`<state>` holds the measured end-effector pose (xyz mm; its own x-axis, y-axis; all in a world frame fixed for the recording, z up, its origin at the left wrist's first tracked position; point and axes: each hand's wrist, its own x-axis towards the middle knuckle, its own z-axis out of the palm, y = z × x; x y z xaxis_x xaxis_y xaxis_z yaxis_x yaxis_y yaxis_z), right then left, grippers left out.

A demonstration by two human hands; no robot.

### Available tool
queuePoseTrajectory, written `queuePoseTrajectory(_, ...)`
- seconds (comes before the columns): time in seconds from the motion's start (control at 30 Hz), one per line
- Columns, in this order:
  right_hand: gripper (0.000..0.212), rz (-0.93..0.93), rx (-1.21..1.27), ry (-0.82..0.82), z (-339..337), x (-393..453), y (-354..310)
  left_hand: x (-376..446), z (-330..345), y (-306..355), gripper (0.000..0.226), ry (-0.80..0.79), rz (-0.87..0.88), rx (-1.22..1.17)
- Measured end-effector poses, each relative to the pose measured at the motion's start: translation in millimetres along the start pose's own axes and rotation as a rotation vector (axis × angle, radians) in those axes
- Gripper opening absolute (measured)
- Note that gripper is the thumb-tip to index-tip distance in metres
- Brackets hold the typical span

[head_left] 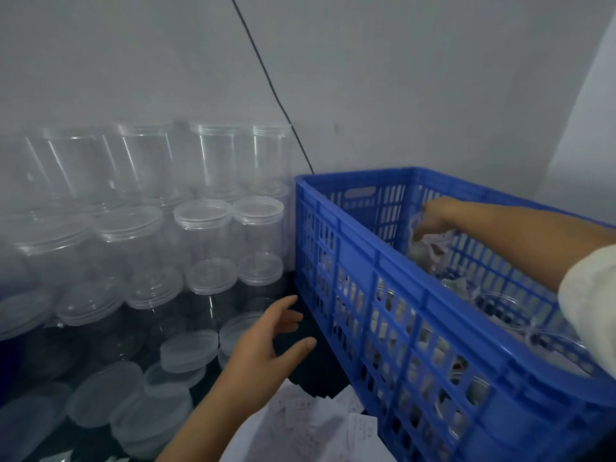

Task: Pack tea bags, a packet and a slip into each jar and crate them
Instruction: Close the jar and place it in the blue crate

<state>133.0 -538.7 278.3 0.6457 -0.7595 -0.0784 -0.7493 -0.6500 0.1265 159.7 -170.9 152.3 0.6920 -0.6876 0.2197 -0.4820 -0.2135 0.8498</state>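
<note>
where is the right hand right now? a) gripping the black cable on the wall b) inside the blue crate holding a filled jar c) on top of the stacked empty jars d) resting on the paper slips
b: the right hand reaches over the rim of the blue crate and its fingers curl round a filled jar inside it, while the left hand hovers open outside the crate, near the empty jars.

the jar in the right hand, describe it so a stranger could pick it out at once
Find the blue crate on the right. At its far end, the right hand grips a clear jar by its top. Unlike the jars already lying lower in the crate, it is the only one held.
</note>
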Motion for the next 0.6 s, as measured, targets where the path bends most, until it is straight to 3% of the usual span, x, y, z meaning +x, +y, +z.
queuePoseTrajectory(0.17,0.061,-0.009,0.04,-0.121,24.1,17.9,-9.8,1.8,-0.8,-11.0,0.052,0.004,-0.016,0.009)
queuePoseTrajectory(0.3,0.064,0.008,0.015,-0.179,35.5,20.8,-16.8,3.1,-2.0,-16.2,0.049,0.011,-0.015,0.046)
queuePoseTrajectory(0.5,0.064,0.021,0.169,-0.396,40.1,18.3,-18.2,4.9,-3.3,-22.3,0.05,0.018,-0.012,0.089)
queuePoseTrajectory(0.6,0.07,0.027,0.098,-0.44,32.5,7.8,-19.6,4.2,-4.9,-22.4,0.051,0.023,-0.021,0.09)
